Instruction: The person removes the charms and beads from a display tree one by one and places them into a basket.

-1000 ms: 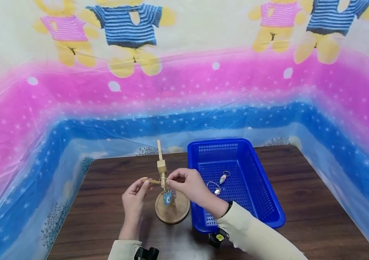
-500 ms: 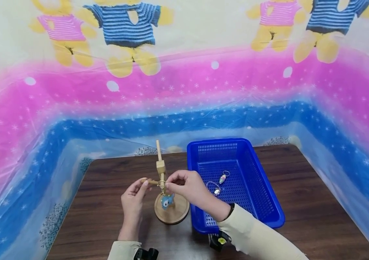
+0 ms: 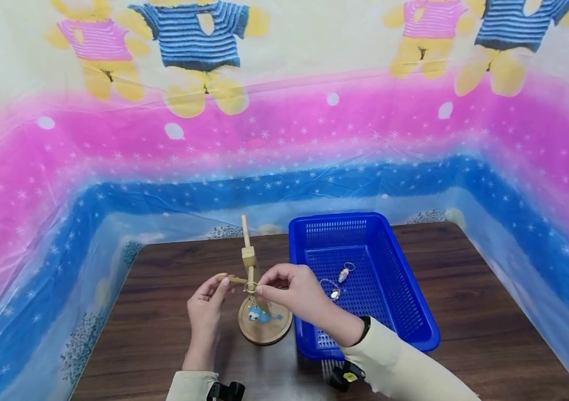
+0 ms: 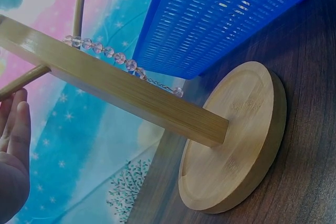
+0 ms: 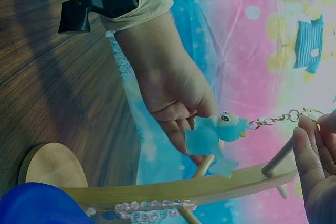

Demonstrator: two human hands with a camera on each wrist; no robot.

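Note:
My left hand (image 3: 205, 312) pinches the end of a side peg (image 4: 23, 82) on a wooden peg stand (image 4: 121, 85). With thumb and fingertips, my right hand (image 3: 297, 289) holds the metal ring (image 3: 251, 287) of a keychain, which overlaps the stand near the peg's root in the head view. A short gold chain (image 5: 275, 119) joins that ring to a translucent blue animal figure (image 5: 212, 137), which hangs over the round base (image 3: 264, 336). On another peg hangs a pink clear-bead bracelet (image 4: 108, 52).
Right of the stand is a blue perforated basket (image 3: 405, 273). Inside lie a pastel keychain (image 3: 343, 275) and a bracelet with a silvery charm (image 3: 335, 293). The dark wooden table (image 3: 164, 278) meets a printed cloth backdrop (image 3: 284, 139) behind.
My right hand has shifted slightly down, and the ring sits a little lower. The blue figure has swung and turned to lie sideways. My left hand stays at the peg.

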